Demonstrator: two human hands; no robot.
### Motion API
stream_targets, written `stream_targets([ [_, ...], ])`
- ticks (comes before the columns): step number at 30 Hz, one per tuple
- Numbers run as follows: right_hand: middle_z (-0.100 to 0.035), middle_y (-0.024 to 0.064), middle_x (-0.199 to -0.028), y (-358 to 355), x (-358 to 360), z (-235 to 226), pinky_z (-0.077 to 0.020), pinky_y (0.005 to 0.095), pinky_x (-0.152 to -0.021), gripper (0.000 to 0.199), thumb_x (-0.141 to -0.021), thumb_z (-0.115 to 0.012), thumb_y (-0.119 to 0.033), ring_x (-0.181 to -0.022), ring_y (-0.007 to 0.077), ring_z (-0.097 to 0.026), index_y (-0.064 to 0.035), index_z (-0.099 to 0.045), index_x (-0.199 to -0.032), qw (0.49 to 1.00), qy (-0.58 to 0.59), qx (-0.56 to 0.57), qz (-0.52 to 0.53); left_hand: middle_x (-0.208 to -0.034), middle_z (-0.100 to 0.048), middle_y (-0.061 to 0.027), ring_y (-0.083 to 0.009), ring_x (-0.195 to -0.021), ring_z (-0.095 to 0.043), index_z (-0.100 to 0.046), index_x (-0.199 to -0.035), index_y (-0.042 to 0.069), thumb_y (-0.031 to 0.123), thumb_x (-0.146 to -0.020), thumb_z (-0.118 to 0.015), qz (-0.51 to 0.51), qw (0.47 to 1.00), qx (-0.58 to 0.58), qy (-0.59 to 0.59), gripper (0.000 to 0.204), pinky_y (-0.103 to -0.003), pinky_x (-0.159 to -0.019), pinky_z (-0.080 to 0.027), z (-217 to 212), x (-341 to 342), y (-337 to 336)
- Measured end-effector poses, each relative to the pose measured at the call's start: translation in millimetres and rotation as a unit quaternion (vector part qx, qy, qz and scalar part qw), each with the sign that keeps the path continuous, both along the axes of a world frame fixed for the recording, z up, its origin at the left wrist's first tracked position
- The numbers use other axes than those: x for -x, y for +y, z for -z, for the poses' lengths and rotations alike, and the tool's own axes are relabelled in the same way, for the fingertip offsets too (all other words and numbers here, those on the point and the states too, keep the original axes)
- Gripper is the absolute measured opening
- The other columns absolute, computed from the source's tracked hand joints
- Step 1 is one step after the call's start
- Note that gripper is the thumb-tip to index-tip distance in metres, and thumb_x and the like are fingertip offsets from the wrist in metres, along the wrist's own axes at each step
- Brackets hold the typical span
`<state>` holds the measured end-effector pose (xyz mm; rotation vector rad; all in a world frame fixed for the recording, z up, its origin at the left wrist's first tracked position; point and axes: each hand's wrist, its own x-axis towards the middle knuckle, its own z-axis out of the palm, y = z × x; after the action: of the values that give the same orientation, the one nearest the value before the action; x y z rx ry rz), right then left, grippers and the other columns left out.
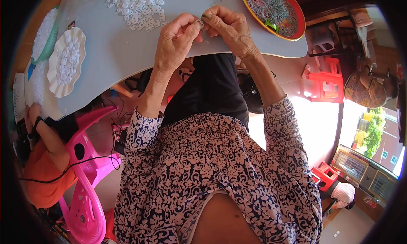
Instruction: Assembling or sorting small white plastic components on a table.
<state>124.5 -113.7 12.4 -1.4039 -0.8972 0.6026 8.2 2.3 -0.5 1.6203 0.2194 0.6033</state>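
Over the near edge of the grey table (pixel 123 53), my left hand (pixel 174 42) and my right hand (pixel 232 31) meet fingertip to fingertip. A small pale piece (pixel 201 25) shows at the tip of my left thumb and finger, closed in a pinch. My right thumb and forefinger are pinched against it; what they hold themselves is hidden. Beyond my left hand lies a loose heap of small white oval plastic pieces (pixel 137 8) with holes. To the right of my right hand sits a round red tray (pixel 302 19) with a yellow rim, full of small grey metal pieces.
A scalloped cream dish (pixel 54 70) of white pieces and a green basket (pixel 51 43) stand at the left. A person in orange (pixel 48 176) sits there by a pink chair (pixel 91 201). Red stools (pixel 328 87) and other people are at the right.
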Motion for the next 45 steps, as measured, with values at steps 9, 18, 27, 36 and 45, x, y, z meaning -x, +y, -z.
stream_targets([
  [9, -0.06, -0.0015, -0.07, 1.5, 3.0, 10.7, -0.0419, 0.0185, -0.057, 0.02, -0.089, -0.063, -0.02, -0.062, 0.0038, -0.049, -0.0008, -0.064, -0.084, 0.998, 0.03, -0.023, 0.052, -0.064, -0.057, 0.0018, -0.0034, -0.058, -0.048, -0.06, -0.085, 0.002, 0.019, -0.09, -0.057, 0.005, 0.999, -0.018, -0.026, 0.017, -0.02, -0.051, -0.037, 5.9, -8.2, 1.4],
  [18, -0.061, -0.002, -0.077, 4.3, -0.9, 9.2, -0.0449, 0.0207, -0.064, 0.019, -0.088, -0.063, -0.021, -0.068, 0.0049, -0.052, -0.0019, -0.064, -0.091, 0.999, 0.02, -0.037, -0.002, -0.062, -0.054, 0.0005, -0.0058, -0.058, -0.049, -0.059, -0.087, 0.003, 0.017, -0.091, -0.056, 0.0, 0.999, -0.04, 0.004, 0.015, -0.021, -0.052, -0.038, -1.9, -3.0, 5.1],
  [27, -0.059, 0.003, -0.077, -0.4, 10.6, 7.4, -0.0461, 0.0215, -0.063, 0.02, -0.091, -0.06, -0.019, -0.065, 0.0072, -0.053, 0.001, -0.059, -0.091, 0.993, 0.095, -0.068, 0.0, -0.07, -0.056, -0.013, -0.0288, -0.068, -0.052, -0.06, -0.082, 0.004, 0.005, -0.078, -0.056, -0.114, 0.823, -0.554, 0.051, 0.006, -0.04, -0.071, -0.042, -22.0, -15.0, 104.3],
  [36, -0.061, 0.0014, -0.074, -3.4, 11.5, 10.1, -0.0465, 0.0211, -0.061, 0.02, -0.089, -0.062, -0.02, -0.063, 0.006, -0.053, 0.0004, -0.062, -0.09, 0.995, 0.061, -0.083, 0.007, -0.086, -0.056, -0.014, -0.0313, -0.09, -0.048, -0.066, -0.093, 0.009, 0.009, -0.077, -0.061, -0.062, 0.754, -0.643, 0.116, 0.017, -0.04, -0.082, -0.04, -22.0, -28.3, 112.5],
  [45, -0.061, -0.0016, -0.076, -3.7, 10.4, 8.3, -0.0458, 0.0201, -0.062, 0.02, -0.089, -0.062, -0.017, -0.067, 0.0048, -0.052, 0.0005, -0.065, -0.099, 0.993, 0.035, -0.1, 0.055, -0.073, -0.057, -0.0014, -0.0113, -0.071, -0.053, -0.064, -0.094, 0.005, 0.015, -0.086, -0.054, 0.023, 0.977, -0.102, 0.188, 0.016, -0.027, -0.067, -0.041, -48.6, -18.8, 54.7],
])
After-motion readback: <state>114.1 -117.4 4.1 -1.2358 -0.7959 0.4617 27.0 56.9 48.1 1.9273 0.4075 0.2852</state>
